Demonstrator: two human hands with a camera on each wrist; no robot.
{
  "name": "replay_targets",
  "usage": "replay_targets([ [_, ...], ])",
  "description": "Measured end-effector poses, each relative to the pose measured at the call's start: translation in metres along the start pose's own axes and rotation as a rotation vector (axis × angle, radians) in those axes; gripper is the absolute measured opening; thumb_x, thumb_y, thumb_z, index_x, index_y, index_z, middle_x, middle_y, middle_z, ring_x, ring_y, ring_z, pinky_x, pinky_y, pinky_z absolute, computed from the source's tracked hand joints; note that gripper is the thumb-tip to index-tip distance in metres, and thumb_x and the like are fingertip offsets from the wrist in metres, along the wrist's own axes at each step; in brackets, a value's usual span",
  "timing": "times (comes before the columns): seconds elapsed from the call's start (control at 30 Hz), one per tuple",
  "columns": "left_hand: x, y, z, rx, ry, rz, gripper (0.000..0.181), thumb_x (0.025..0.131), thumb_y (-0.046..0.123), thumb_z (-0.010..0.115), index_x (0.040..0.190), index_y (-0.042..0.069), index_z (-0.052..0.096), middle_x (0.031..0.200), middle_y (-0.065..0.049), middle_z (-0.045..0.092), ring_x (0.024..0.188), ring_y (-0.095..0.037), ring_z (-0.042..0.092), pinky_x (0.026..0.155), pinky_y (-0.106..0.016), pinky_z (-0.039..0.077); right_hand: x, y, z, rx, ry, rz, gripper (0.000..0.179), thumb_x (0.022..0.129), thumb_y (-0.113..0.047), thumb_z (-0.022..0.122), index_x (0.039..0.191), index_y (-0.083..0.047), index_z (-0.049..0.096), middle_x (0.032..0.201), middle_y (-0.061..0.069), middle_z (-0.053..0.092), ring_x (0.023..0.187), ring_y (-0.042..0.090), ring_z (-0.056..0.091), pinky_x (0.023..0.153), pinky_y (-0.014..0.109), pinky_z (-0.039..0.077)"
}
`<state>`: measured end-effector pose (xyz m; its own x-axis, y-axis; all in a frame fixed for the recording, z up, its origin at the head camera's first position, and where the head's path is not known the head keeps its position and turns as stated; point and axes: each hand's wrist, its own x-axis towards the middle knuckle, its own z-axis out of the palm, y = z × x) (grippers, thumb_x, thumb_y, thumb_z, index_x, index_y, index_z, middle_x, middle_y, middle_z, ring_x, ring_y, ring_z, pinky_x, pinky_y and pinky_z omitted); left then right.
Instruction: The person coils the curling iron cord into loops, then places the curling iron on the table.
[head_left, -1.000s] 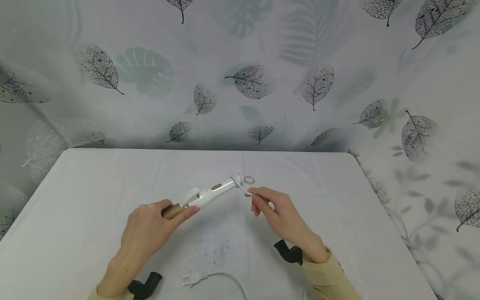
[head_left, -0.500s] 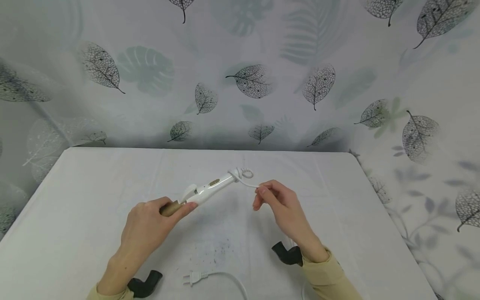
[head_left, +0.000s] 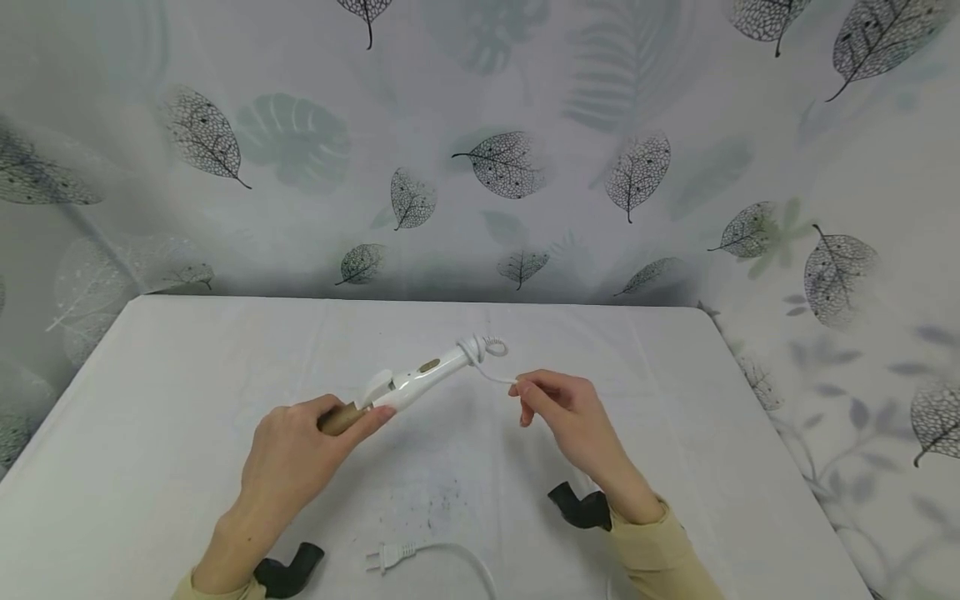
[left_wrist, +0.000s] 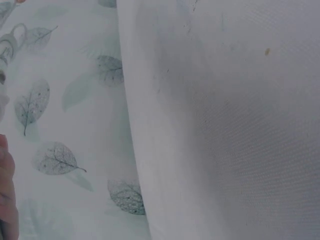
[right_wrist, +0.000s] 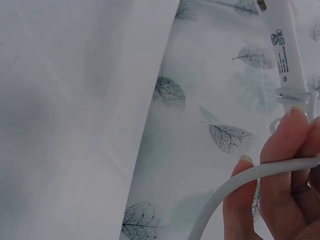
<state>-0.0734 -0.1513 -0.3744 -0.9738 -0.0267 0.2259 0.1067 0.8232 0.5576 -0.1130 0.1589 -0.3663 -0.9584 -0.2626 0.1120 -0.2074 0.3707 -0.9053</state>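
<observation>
My left hand (head_left: 292, 450) grips the gold-brown barrel (head_left: 341, 418) of a white curling iron (head_left: 431, 379). Its handle tilts up to the right, and white cord (head_left: 495, 379) is looped around the handle's end. Between thumb and fingers, my right hand (head_left: 566, 421) pinches that cord a short way from the handle. In the right wrist view the cord (right_wrist: 235, 180) bends past the fingers, with the printed handle (right_wrist: 287, 55) beyond them. Only some fingers (left_wrist: 6, 190) of the left hand show at the edge of the left wrist view.
A white two-pin plug (head_left: 392, 556) lies on the white-covered table (head_left: 210, 358) near the front, its cord running out of view. Black curved pieces (head_left: 288, 571) sit by both wrists. A leaf-patterned backdrop (head_left: 480, 100) stands behind the table.
My right hand has moved a little to the right, away from the handle, and a longer stretch of cord now spans between them. The left hand and the curling iron have hardly shifted.
</observation>
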Motion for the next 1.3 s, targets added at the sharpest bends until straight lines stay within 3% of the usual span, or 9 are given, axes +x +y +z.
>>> replay_targets([
  [0.17, -0.001, 0.001, 0.001, -0.014, -0.011, -0.007, 0.053, 0.082, 0.059, 0.074, 0.062, 0.017, 0.048, 0.055, 0.010, 0.024, 0.049, -0.007, 0.026, 0.046, -0.025, 0.025, 0.002, 0.002, -0.001, -0.107, -0.053, 0.043, 0.025, 0.103, -0.028, 0.057, 0.092, -0.012, 0.072, 0.066, -0.001, 0.061, 0.089, 0.016, 0.061, 0.076, 0.029, 0.044],
  [0.33, -0.002, 0.001, 0.004, -0.032, -0.008, 0.009, 0.052, 0.081, 0.060, 0.075, 0.060, 0.020, 0.048, 0.055, 0.012, 0.023, 0.049, -0.005, 0.026, 0.046, -0.025, 0.025, 0.004, 0.007, -0.001, -0.172, -0.106, 0.050, 0.023, 0.104, -0.027, 0.056, 0.100, -0.012, 0.074, 0.065, -0.003, 0.062, 0.088, 0.014, 0.063, 0.078, 0.032, 0.046],
  [0.43, -0.002, 0.000, 0.005, -0.050, 0.009, 0.051, 0.050, 0.081, 0.056, 0.077, 0.059, 0.022, 0.047, 0.055, 0.014, 0.022, 0.049, -0.003, 0.024, 0.045, -0.024, 0.023, 0.004, 0.009, -0.001, -0.186, -0.111, 0.027, 0.022, 0.104, -0.024, 0.056, 0.110, -0.011, 0.074, 0.067, -0.004, 0.063, 0.084, 0.014, 0.062, 0.075, 0.032, 0.046],
  [0.57, -0.003, 0.000, 0.006, -0.063, 0.014, 0.102, 0.048, 0.081, 0.052, 0.079, 0.060, 0.023, 0.047, 0.055, 0.016, 0.021, 0.049, 0.000, 0.021, 0.045, -0.023, 0.021, 0.004, 0.010, 0.000, -0.196, -0.124, -0.011, 0.023, 0.104, -0.022, 0.056, 0.110, -0.008, 0.073, 0.068, -0.004, 0.063, 0.078, 0.013, 0.060, 0.070, 0.030, 0.044],
  [0.87, -0.006, 0.001, 0.004, -0.091, -0.056, 0.193, 0.041, 0.081, 0.048, 0.080, 0.063, 0.025, 0.052, 0.056, 0.018, 0.020, 0.050, 0.003, 0.020, 0.047, -0.020, 0.019, 0.004, 0.011, 0.003, -0.201, -0.170, -0.072, 0.011, 0.100, -0.005, 0.058, 0.097, -0.006, 0.068, 0.073, -0.003, 0.063, 0.077, 0.012, 0.060, 0.072, 0.028, 0.043],
  [1.07, -0.005, -0.001, 0.003, -0.122, -0.070, 0.269, 0.036, 0.079, 0.047, 0.082, 0.065, 0.027, 0.055, 0.056, 0.022, 0.021, 0.050, 0.006, 0.019, 0.046, -0.019, 0.018, 0.004, 0.008, 0.004, -0.202, -0.166, -0.112, 0.017, 0.094, 0.006, 0.059, 0.086, -0.008, 0.063, 0.077, -0.004, 0.065, 0.077, 0.012, 0.058, 0.075, 0.029, 0.047],
  [1.2, -0.004, -0.003, 0.004, -0.174, -0.076, 0.327, 0.034, 0.079, 0.043, 0.083, 0.063, 0.030, 0.056, 0.055, 0.026, 0.021, 0.050, 0.009, 0.018, 0.044, -0.017, 0.018, 0.003, 0.009, 0.002, -0.225, -0.131, -0.182, 0.027, 0.088, 0.016, 0.059, 0.092, -0.010, 0.067, 0.085, -0.003, 0.068, 0.077, 0.009, 0.056, 0.073, 0.028, 0.048],
  [1.3, -0.004, -0.005, 0.004, -0.205, -0.103, 0.362, 0.035, 0.079, 0.042, 0.084, 0.062, 0.031, 0.054, 0.056, 0.026, 0.020, 0.050, 0.010, 0.016, 0.044, -0.014, 0.017, 0.004, 0.011, 0.000, -0.246, -0.136, -0.262, 0.026, 0.090, 0.015, 0.058, 0.092, -0.009, 0.066, 0.087, -0.003, 0.067, 0.076, 0.008, 0.054, 0.071, 0.026, 0.048],
])
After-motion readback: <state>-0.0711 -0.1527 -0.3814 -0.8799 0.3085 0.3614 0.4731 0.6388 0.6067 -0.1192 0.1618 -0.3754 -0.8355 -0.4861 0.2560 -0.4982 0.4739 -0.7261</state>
